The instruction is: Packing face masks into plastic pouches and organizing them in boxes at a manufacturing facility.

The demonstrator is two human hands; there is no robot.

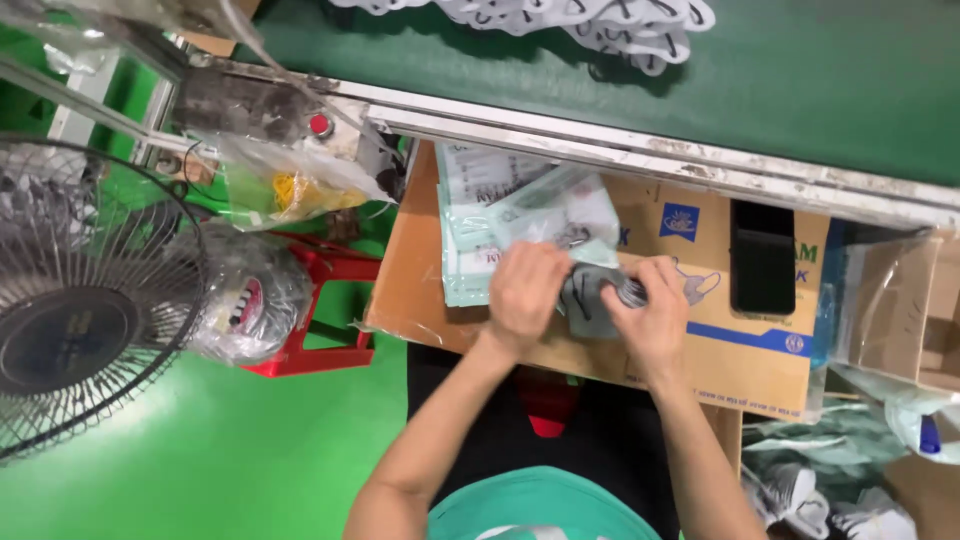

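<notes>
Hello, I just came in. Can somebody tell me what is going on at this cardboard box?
A person works over a flattened cardboard box used as a work surface. Both hands hold a small stack of grey face masks: the left hand covers it from the left, the right hand grips its right end. A pile of clear plastic packets lies just behind the hands. A dark phone rests on the box, and a green conveyor belt runs beyond.

Left hand (pixel 525 288) and right hand (pixel 655 315) on a grey mask bundle (pixel 590 300) over a cardboard box (pixel 740 360), beside clear packets (pixel 520 215).
</notes>
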